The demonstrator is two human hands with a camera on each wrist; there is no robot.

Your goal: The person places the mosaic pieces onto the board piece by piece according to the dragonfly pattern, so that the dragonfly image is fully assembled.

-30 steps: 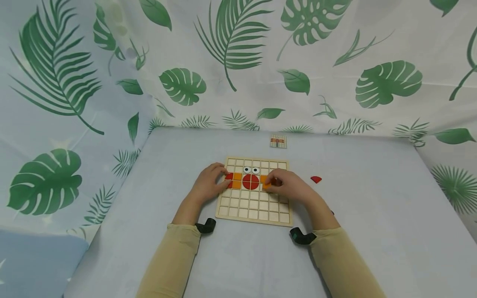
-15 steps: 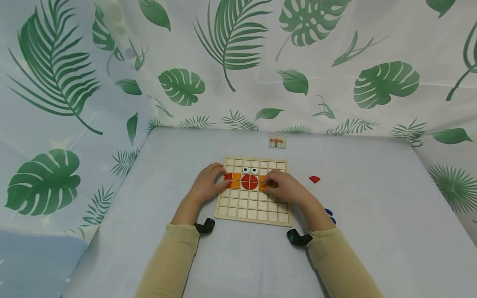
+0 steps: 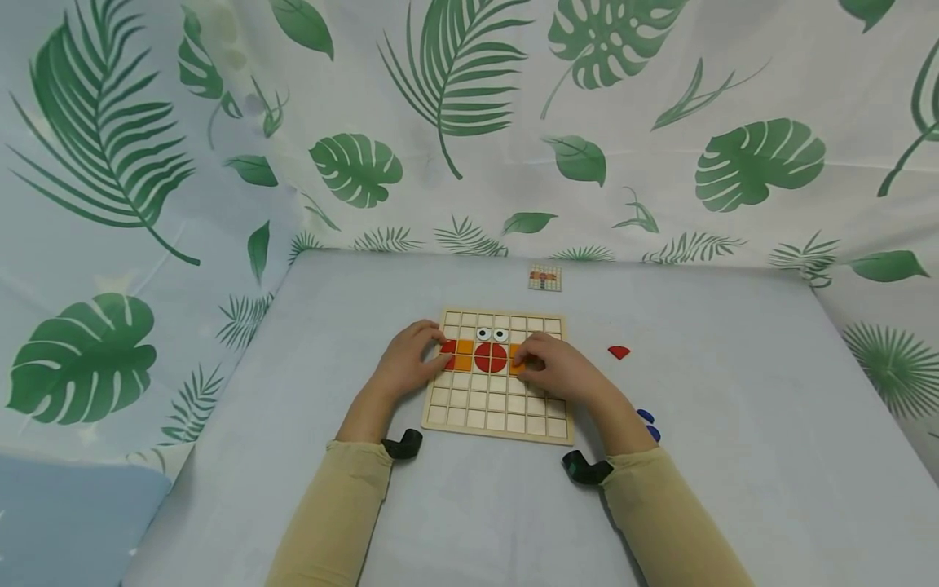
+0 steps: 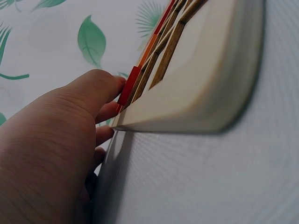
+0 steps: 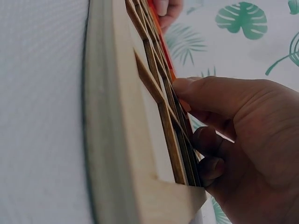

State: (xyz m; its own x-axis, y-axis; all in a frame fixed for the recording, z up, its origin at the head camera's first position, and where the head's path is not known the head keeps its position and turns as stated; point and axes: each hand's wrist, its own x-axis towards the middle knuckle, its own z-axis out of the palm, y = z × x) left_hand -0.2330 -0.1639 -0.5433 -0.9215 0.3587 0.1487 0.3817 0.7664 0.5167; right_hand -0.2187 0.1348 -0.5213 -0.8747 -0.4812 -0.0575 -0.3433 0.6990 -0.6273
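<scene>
A wooden grid board (image 3: pixel 497 430) lies on the table, bearing two white eye discs (image 3: pixel 492 334), a red disc of quarter pieces (image 3: pixel 491 358), and orange squares (image 3: pixel 464 356) beside red squares on the left. My left hand (image 3: pixel 401 361) rests at the board's left edge, its thumb and index finger touching the red squares; in the left wrist view one red square (image 4: pixel 128 87) stands above the rim. My right hand (image 3: pixel 563 368) pinches an orange square (image 5: pixel 184 104) between thumb and fingers at the board's right side, hiding the cells beneath it.
A small pattern card (image 3: pixel 545 278) lies behind the board. To the right is a loose red quarter piece (image 3: pixel 619 352), and blue pieces (image 3: pixel 651 433) lie beside the right forearm. A leaf-printed cloth (image 3: pixel 469 187) hangs behind the table.
The right hand has shifted slightly left, bringing the orange square into line with the one above. Blue pieces have come into view beside the right forearm. The left hand stays at the board's edge.
</scene>
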